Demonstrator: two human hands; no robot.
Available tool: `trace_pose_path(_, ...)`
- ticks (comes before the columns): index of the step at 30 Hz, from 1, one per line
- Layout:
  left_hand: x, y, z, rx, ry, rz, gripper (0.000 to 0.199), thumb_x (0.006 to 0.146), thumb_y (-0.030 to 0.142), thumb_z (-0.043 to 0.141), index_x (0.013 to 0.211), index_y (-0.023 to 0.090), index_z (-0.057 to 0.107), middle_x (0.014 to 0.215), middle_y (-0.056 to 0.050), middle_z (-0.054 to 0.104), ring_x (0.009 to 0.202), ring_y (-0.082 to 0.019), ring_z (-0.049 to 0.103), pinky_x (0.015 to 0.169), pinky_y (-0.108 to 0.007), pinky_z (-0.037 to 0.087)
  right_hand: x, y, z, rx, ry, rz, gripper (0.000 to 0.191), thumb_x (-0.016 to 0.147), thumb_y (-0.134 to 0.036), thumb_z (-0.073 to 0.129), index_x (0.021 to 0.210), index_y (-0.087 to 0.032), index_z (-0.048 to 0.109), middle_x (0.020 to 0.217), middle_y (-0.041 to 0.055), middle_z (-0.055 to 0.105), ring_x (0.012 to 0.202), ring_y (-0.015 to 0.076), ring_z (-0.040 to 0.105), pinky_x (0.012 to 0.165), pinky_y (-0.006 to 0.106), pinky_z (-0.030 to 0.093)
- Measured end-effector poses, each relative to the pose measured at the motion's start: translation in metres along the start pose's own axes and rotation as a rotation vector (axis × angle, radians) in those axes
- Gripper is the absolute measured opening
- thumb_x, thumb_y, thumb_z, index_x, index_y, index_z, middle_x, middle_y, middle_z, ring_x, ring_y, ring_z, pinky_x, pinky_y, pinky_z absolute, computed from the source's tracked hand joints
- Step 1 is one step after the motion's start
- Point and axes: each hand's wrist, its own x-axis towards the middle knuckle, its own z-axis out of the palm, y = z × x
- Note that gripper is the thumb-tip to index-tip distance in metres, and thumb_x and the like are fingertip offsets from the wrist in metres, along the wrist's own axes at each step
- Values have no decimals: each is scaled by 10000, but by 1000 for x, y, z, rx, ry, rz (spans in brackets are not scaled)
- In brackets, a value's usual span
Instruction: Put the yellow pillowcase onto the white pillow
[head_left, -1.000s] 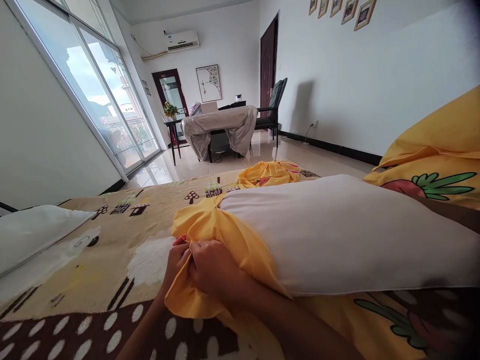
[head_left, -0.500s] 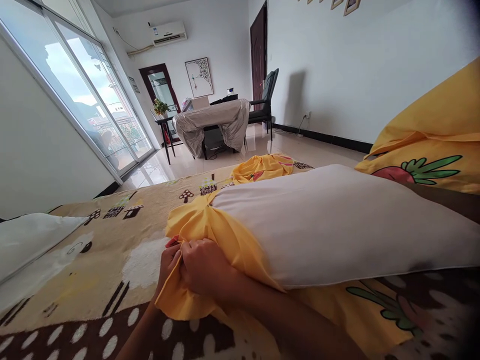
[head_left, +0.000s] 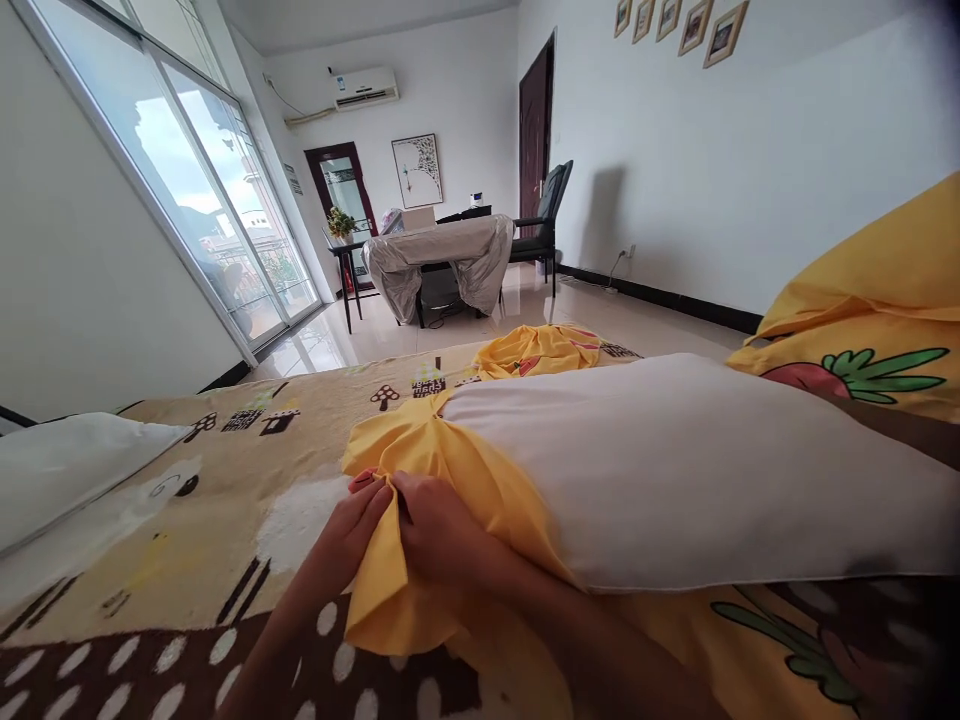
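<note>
A white pillow (head_left: 675,470) lies on the bed, its left end inside a bunched yellow pillowcase (head_left: 480,480). My left hand (head_left: 358,525) is closed on the gathered cloth at the pillowcase's left end. Right beside it, my right hand (head_left: 435,515) grips the same cloth, fingers curled and partly hidden in the folds. Below both hands a loose flap of the case hangs over the blanket.
A patterned blanket (head_left: 307,440) covers the bed. Behind the pillow lies a crumpled yellow cloth (head_left: 536,352). A yellow pillow (head_left: 877,300) with a radish print is at right, another white pillow (head_left: 82,470) at left. A draped table (head_left: 450,240) stands beyond.
My left hand has shifted its hold and now shows more plainly at the front of the cloth. The view has tilted slightly, so the scene sits lower and further right.
</note>
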Motion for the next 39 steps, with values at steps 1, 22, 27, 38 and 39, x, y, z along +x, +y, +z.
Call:
trace_pose_path(1, 0, 0, 2, -12, 48, -8, 366, 811, 514, 450, 791, 187, 614, 921, -73, 641, 969, -242, 548, 965, -374, 396, 0, -1, -1, 41, 15, 4, 111, 860, -215, 448, 775, -177, 510, 767, 35, 631, 619, 116, 506, 576, 228, 331)
trace_pose_path(22, -11, 10, -27, -301, -185, -79, 416, 782, 576, 521, 700, 171, 574, 687, -13, 498, 631, -137, 454, 537, -223, 410, -3, -8, -3, 59, -97, -22, 142, 891, -231, 442, 763, -180, 479, 741, 16, 585, 640, 112, 501, 588, 215, 337)
trace_pose_path(27, -7, 15, -19, -331, -11, -12, 361, 757, 502, 587, 598, 179, 556, 690, -18, 526, 736, -165, 492, 724, -254, 462, -5, -10, -4, -64, -41, -43, 164, 907, -281, 450, 807, -174, 525, 755, 29, 622, 648, 122, 524, 598, 224, 336)
trace_pose_path(38, -4, 4, -5, -479, 69, -136, 382, 737, 529, 624, 695, 156, 550, 647, 11, 508, 645, -134, 469, 590, -222, 422, -8, -12, -10, -184, -166, -193, 155, 836, -199, 508, 687, -163, 524, 681, 13, 599, 588, 102, 472, 570, 229, 301)
trace_pose_path(39, -5, 6, -7, -513, 66, -130, 371, 735, 527, 624, 722, 163, 550, 650, 14, 513, 648, -139, 481, 595, -227, 430, -8, -12, -10, -121, -135, -175, 178, 845, -205, 501, 672, -165, 509, 665, 1, 581, 575, 94, 453, 558, 224, 294)
